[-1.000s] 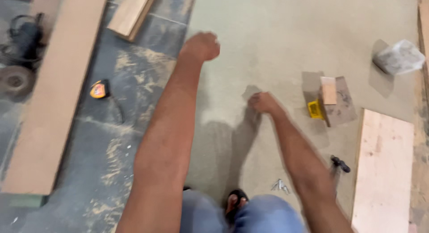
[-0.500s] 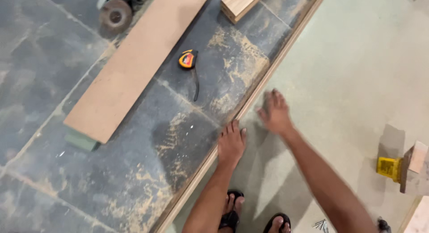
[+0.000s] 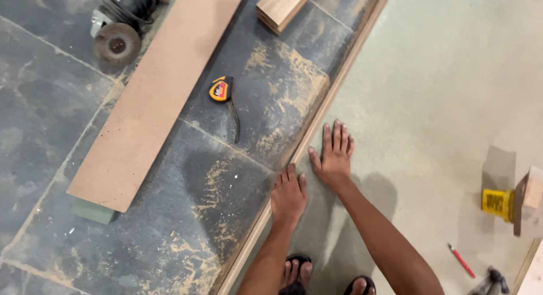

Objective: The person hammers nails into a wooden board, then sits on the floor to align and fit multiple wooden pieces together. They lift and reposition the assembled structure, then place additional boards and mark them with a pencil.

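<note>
Fingers first: on my feed both hands are flat, palms down, fingers stretched out and only slightly spread, gripping nothing at all. The left hand [image 3: 288,198] lies right on the edge of the big pale greenish board [image 3: 441,103], fingertips touching the thin wooden edge strip [image 3: 334,97] that runs diagonally along its border. The right hand [image 3: 334,158] rests just beside it, a bit further up, fully on the board's surface, thumb out towards the strip. That board looks matte and smooth, like laminate or painted sheet, and takes up the whole right side of the view. Left of the strip it's a dark slate-looking tile floor [image 3: 51,137], pretty rough, with yellowish sawdust [image 3: 271,63] smeared over it in patches. A long flat brown plank [image 3: 153,97], looks like fibreboard with a dull even face, lies diagonally on the tiles, with a green piece [image 3: 93,211] poking out under its near end. Between plank and strip sits an orange-and-black tape measure [image 3: 219,90] with a dark strap trailing off. Up top left there's an angle grinder [image 3: 119,24] with its round disc facing up, and a chunky block of light solid wood [image 3: 283,7] near the top edge. Over on the right of the board: a yellow box [image 3: 498,203] next to a small wood offcut [image 3: 529,200], and a red pencil [image 3: 462,261] well apart from the hands. Sandalled toes [image 3: 297,271] show at the bottom.
</note>
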